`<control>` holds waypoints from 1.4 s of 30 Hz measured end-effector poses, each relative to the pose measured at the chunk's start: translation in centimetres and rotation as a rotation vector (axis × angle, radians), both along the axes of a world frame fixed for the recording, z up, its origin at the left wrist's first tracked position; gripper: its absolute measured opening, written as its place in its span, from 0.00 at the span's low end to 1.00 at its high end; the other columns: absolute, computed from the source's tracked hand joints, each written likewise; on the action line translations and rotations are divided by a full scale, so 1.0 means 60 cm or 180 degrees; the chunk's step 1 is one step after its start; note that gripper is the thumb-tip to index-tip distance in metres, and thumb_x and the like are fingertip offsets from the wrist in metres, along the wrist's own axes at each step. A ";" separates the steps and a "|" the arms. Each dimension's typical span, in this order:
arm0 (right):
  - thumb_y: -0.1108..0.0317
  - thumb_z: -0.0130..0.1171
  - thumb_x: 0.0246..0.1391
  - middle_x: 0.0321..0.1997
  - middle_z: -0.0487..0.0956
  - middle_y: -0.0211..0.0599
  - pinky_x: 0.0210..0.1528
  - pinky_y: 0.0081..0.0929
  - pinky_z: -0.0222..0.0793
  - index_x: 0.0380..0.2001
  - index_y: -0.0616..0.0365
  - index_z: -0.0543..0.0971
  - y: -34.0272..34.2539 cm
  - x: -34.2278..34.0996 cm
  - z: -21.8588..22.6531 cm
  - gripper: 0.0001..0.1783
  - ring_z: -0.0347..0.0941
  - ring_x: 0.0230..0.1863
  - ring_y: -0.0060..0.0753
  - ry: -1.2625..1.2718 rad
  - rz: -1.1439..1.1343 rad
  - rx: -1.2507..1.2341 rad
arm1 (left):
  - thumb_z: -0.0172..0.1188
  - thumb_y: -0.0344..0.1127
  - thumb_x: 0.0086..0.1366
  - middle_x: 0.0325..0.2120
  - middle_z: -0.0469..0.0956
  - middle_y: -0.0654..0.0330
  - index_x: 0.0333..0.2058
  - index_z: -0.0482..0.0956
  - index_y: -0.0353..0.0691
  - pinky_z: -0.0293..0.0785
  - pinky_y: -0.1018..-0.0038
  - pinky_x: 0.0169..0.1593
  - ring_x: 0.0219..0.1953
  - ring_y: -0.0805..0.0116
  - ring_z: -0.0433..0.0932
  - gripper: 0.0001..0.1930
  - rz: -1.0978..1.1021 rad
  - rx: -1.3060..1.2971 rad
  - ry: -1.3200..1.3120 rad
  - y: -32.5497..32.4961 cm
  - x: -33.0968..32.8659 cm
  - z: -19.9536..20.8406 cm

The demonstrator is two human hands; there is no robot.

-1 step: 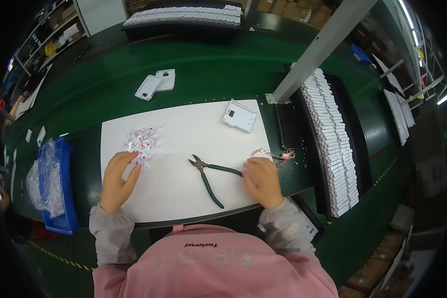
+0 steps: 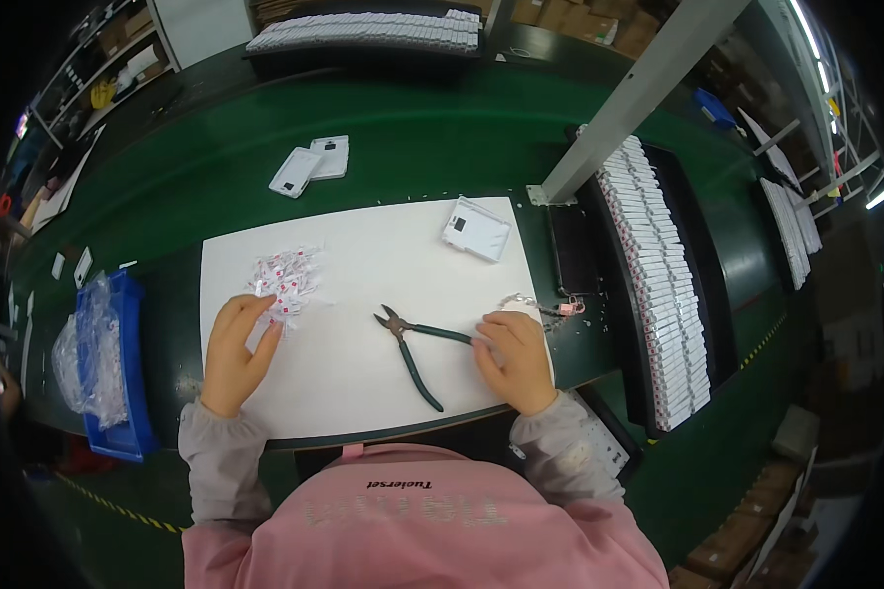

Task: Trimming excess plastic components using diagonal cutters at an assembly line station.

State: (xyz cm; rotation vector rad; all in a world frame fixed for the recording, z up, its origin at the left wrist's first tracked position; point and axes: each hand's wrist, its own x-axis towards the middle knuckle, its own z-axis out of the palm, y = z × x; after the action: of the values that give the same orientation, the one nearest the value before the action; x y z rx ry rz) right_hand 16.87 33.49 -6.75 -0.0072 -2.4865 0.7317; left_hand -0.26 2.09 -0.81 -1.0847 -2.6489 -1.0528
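Note:
My left hand lies on the white mat with its fingertips at the near edge of a pile of small white and red packets. Green-handled cutters lie in the middle of the mat, jaws pointing left. My right hand sits at the mat's right edge with its fingers curled at the tip of the cutters' upper handle. Whether it grips the handle is hidden by the fingers. A small clear chain-like piece and a pink bit lie just beyond that hand.
A flat white device lies at the mat's far right corner, and two more on the green table behind. A blue bin with plastic bags stands left. Black trays of white parts line the right, beside a grey post.

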 end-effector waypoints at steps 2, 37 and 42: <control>0.64 0.69 0.38 0.46 0.73 0.48 0.49 0.38 0.64 0.44 0.61 0.74 0.003 -0.005 0.020 0.28 0.69 0.47 0.50 -0.0272 0.0185 -0.0121 | 0.60 0.26 0.55 0.41 0.73 0.50 0.43 0.76 0.34 0.68 0.71 0.48 0.43 0.54 0.72 0.15 0.0096 0.0137 -0.0015 0.016 0.003 -0.021; 0.67 0.59 0.54 0.24 0.70 0.22 0.27 0.14 0.55 0.32 0.63 0.77 -0.085 -0.210 0.056 0.09 0.61 0.25 0.13 -0.1102 0.0761 -0.4077 | 0.71 0.32 0.45 0.52 0.63 0.52 0.55 0.67 0.40 0.69 0.67 0.52 0.54 0.52 0.65 0.37 -0.0729 0.0569 0.0153 0.107 -0.052 -0.028; 0.64 0.61 0.53 0.22 0.69 0.20 0.23 0.15 0.50 0.26 0.58 0.76 -0.109 -0.227 0.034 0.10 0.59 0.22 0.11 -0.1551 0.0773 -0.4347 | 0.71 0.27 0.44 0.60 0.54 0.46 0.63 0.51 0.42 0.66 0.64 0.57 0.62 0.49 0.57 0.49 -0.0634 0.1951 -0.0161 0.107 -0.038 -0.061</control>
State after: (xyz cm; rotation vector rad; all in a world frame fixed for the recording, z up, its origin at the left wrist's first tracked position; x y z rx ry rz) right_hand 3.23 26.97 -4.69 -0.4154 -1.8526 2.5922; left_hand -2.52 8.51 -4.47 -1.1840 -2.0312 -1.7836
